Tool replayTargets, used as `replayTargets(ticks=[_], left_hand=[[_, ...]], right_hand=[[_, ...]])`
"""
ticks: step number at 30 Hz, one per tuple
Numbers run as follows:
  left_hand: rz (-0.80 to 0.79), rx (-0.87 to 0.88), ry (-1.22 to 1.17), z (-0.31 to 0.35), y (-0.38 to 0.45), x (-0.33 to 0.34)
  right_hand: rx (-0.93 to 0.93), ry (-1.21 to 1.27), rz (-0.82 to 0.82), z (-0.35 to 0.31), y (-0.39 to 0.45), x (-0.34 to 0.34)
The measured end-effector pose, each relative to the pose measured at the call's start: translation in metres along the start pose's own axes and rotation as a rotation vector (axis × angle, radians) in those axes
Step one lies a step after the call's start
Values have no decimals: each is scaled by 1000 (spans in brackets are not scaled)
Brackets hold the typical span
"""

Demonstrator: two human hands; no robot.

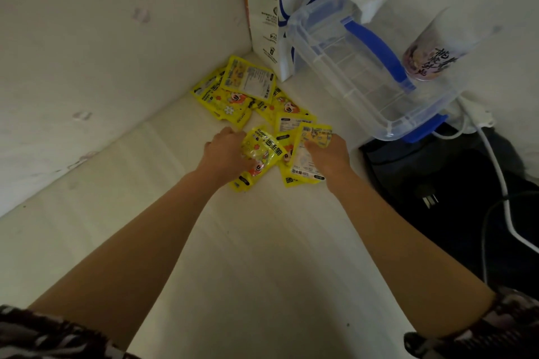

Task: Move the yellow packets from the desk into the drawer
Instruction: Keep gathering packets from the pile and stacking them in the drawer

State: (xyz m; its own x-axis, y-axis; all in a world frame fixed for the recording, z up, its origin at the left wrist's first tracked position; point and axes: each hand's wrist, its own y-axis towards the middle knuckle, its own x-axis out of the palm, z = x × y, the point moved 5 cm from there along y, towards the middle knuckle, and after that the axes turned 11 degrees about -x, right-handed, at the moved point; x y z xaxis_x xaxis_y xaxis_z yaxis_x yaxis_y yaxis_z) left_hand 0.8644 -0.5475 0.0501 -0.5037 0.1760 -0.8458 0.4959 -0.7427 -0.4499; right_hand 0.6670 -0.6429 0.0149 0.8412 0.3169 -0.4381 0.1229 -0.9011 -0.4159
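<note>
Several yellow packets [248,87] lie in a loose pile on the white desk [248,242], in the corner against the wall. My left hand [224,151] grips one crumpled yellow packet [262,151] at the near edge of the pile. My right hand [329,154] holds another yellow packet [309,154] by its right side, printed back facing up. No drawer is in view.
A clear plastic box with blue handles [364,67] stands to the right of the pile, a white paper bag [274,9] behind it. A drink can [423,61] sits at the far right. A black bag [437,183] and a white cable [501,183] lie by my right arm.
</note>
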Motion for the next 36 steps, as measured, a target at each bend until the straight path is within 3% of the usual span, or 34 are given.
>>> replayTargets(ticks=[5,10,15,28,36], left_hand=[[-63,-113,-231,-34,-26,7],[-144,-325,-649,-67,-70,27],[-171,-427,-979,-76,-127,52],[-163,-451,-1188,-62,-241,97],[-251,-339,-1242,-54,-269,94]], right_hand=[[-10,0,-40,20,-20,-9],[3,12,-40,44,-54,-22],[20,84,-50,50,-104,-38],[3,281,-107,64,-231,-68],[46,307,-7,86,-271,-83]])
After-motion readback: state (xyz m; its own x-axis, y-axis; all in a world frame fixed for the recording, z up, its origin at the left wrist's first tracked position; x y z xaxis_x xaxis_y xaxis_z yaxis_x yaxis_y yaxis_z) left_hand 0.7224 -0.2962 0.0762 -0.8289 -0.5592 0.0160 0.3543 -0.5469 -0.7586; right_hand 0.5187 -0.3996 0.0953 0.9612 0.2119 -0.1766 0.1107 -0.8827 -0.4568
